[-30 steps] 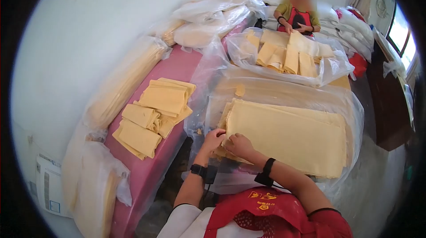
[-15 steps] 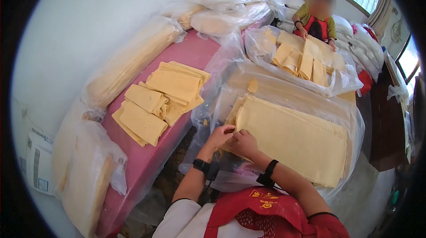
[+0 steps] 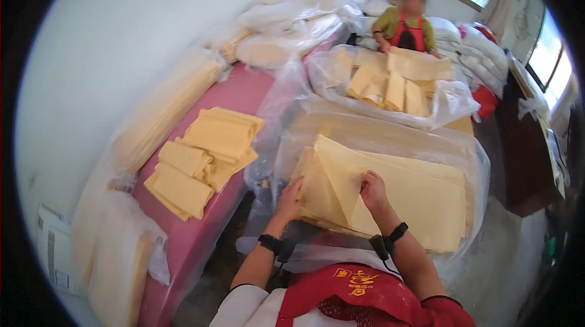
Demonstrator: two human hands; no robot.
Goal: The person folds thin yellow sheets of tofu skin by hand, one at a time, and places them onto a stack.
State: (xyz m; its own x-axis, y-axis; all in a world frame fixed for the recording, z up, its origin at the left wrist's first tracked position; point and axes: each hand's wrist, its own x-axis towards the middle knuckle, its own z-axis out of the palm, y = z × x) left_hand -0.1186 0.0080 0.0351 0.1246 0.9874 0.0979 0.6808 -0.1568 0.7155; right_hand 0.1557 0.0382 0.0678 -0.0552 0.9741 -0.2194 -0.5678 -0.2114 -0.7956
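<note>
In front of me lies a large stack of thin, pale yellow sheets (image 3: 420,205) that look like tofu skin. My right hand (image 3: 373,193) pinches the corner of the top sheet (image 3: 341,174), which is lifted and folded back in a slanting flap. At the stack's left edge rests my left hand (image 3: 290,200), its fingers stretched out along the sheets beneath. Clear plastic (image 3: 390,126) lies under and around the stack.
Folded yellow sheets (image 3: 213,144) lie on a pink-covered table (image 3: 237,92) at left, bordered by plastic-wrapped rolls (image 3: 164,104). Across from me a person (image 3: 405,28) handles more sheets (image 3: 420,68) on plastic. A dark wooden cabinet (image 3: 524,150) stands at right.
My right hand has moved right and up, drawing the top sheet's left corner over the stack. My left hand has parted from it and shifted slightly left. The view has shifted too.
</note>
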